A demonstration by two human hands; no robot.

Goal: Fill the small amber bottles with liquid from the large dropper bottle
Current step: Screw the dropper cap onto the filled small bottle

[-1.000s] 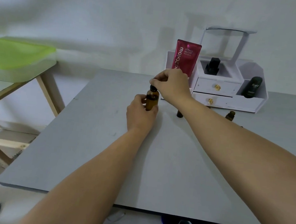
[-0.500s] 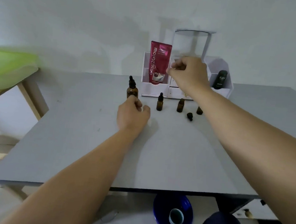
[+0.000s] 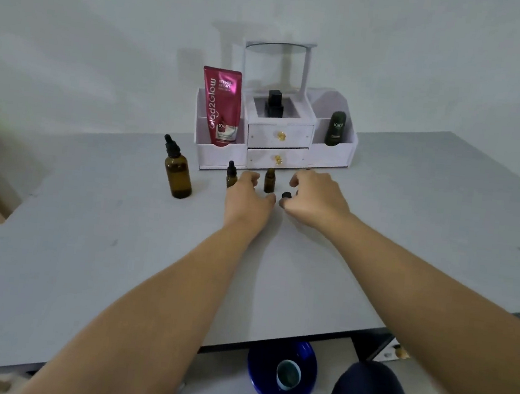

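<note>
On the smooth grey bench (image 3: 118, 246), the left hand (image 3: 247, 198) has loosely curled fingers that hold nothing. The right hand (image 3: 316, 199) curls at a round black cap (image 3: 286, 195), and I cannot tell whether it grips it. Between the two sets of fingers stands an uncapped small amber bottle (image 3: 269, 181). A capped small bottle (image 3: 231, 176) stands just left of the left fingers, and the large dropper bottle (image 3: 178, 175) farther left. Beyond them, a white organiser (image 3: 330, 156) holds a glossy pink tube (image 3: 221, 106).

Grey table (image 3: 87, 243), plain white wall (image 3: 110, 20)

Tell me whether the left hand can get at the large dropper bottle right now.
Probably yes. The large dropper bottle stands upright just left of the left hand, which holds nothing. Only bare table lies between them, though the small capped bottle beside the hand could be brushed.
</note>
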